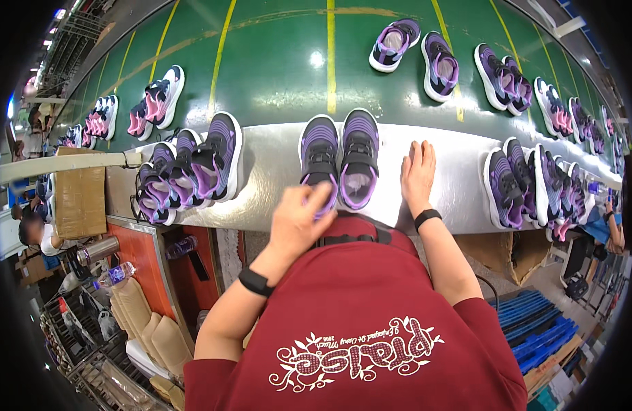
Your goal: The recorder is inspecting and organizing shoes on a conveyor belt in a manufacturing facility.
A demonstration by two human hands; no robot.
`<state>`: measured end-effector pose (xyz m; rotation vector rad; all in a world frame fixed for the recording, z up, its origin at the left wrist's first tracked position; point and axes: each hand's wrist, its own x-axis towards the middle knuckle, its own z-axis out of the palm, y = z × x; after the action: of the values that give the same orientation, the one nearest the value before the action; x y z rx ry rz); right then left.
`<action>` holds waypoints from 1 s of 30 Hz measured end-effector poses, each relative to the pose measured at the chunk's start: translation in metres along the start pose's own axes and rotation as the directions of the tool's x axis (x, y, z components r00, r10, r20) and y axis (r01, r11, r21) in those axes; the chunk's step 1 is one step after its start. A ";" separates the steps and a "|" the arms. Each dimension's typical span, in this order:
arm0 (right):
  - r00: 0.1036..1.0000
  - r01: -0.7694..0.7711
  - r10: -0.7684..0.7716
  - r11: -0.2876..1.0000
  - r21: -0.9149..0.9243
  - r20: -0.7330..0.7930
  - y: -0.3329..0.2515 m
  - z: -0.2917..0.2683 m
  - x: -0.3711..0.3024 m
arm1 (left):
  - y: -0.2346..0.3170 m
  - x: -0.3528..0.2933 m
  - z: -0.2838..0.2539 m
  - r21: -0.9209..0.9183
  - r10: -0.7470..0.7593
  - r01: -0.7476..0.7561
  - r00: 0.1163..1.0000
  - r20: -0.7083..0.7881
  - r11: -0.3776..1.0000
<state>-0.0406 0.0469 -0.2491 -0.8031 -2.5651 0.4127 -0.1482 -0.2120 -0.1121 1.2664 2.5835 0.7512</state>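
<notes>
Two black-and-purple sneakers stand side by side on the metal ledge in front of me, toes pointing away. At the heel of the left sneaker point(320, 152), my left hand point(301, 218) has its fingers bent over the collar, slightly blurred, gripping it there. The right sneaker point(360, 156) stands close beside it, its lining and pale insole visible, with no hand on it. My right hand point(417, 177) lies flat on the metal ledge point(456, 154) to the right of the pair, fingers stretched out and holding nothing.
Several purple sneakers point(217, 157) stand on the ledge at left, and more point(506, 185) at right. Beyond lies a green conveyor belt point(275, 68) with yellow lines, carrying more sneakers point(439, 67). A cardboard box point(81, 198) stands far left. People point(45, 236) are at both sides.
</notes>
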 end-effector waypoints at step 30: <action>0.992 -0.056 0.068 0.992 -0.112 0.106 -0.006 -0.001 0.005 | -0.320 0.136 -0.115 0.119 -0.511 0.557 0.813 -0.277 0.822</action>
<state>-0.0465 0.0449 -0.2440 -0.9248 -2.6892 0.3463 -0.4964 -0.3124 -0.1666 0.4270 3.0462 0.5619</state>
